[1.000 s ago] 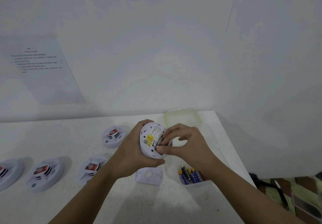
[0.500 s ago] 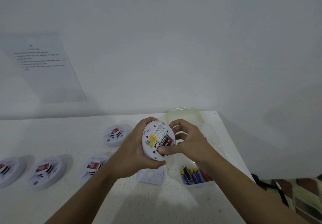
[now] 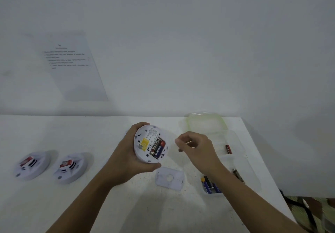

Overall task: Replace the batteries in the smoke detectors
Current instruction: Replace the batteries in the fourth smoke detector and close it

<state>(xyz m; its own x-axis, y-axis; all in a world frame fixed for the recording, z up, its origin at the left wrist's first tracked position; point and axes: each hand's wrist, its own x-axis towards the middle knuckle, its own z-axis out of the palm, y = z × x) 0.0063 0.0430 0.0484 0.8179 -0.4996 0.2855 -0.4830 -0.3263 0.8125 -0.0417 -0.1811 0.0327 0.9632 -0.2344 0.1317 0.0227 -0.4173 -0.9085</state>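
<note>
Above the white table (image 3: 90,205), centre: one smoke detector (image 3: 146,135), back facing up, two batteries (image 3: 157,148) seated in its bay, rim gripped by the left hand (image 3: 130,162). Right hand (image 3: 197,147) just beside it, not touching, fingers curled and blurred; whether they pinch anything cannot be told. Below it, a loose cover plate (image 3: 169,178); to the right, a clear tub (image 3: 244,160) of spare batteries (image 3: 208,185); to the left, two more detectors (image 3: 71,167).

the white smoke detector (image 3: 143,133) carries a yellow label (image 3: 144,144) and black, blue and red batteries (image 3: 158,147). the lid (image 3: 204,124) is rimmed pale green; the tabletop (image 3: 90,133) is white.
</note>
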